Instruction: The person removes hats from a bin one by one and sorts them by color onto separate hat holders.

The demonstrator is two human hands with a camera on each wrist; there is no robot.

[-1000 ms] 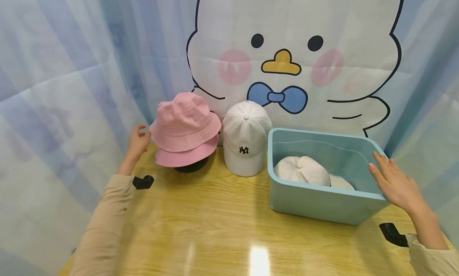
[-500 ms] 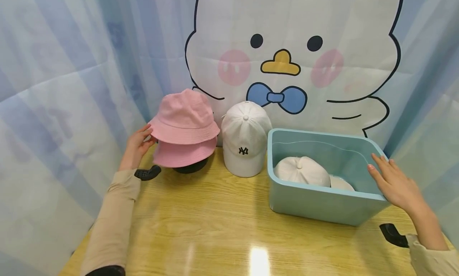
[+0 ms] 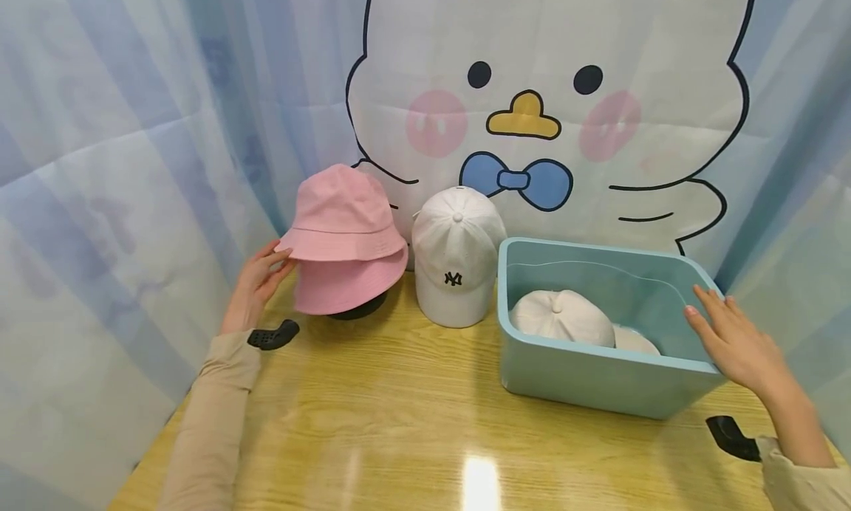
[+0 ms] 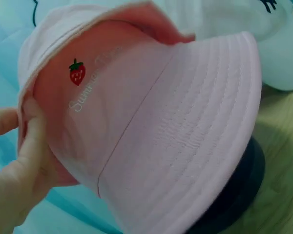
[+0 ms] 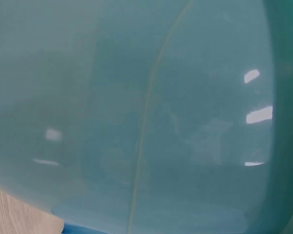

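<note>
My left hand (image 3: pixel 255 286) pinches the left edge of the brim of the upper pink bucket hat (image 3: pixel 342 204). That hat sits raised and slightly tilted over a lower pink bucket hat (image 3: pixel 349 283). In the left wrist view the lower hat (image 4: pixel 185 126) shows a strawberry and white lettering on its crown, while thumb and finger grip the upper brim. Something black (image 3: pixel 362 308) shows beneath the lower hat. My right hand (image 3: pixel 741 341) rests with extended fingers on the right rim of a blue-green bin (image 3: pixel 598 382); the right wrist view shows only plastic wall and some wood surface.
Between the pink hats and the bin stands a white baseball cap (image 3: pixel 459 238) with a black NY logo. An off-white cap (image 3: pixel 561 319) lies inside the bin, on its left side. A printed curtain (image 3: pixel 665 112) hangs behind the wooden table (image 3: pixel 399 422).
My left hand has moved right from beside the hats and taken the upper hat's brim. That hat has risen, exposing more of the lower one. The right hand stays on the bin rim.
</note>
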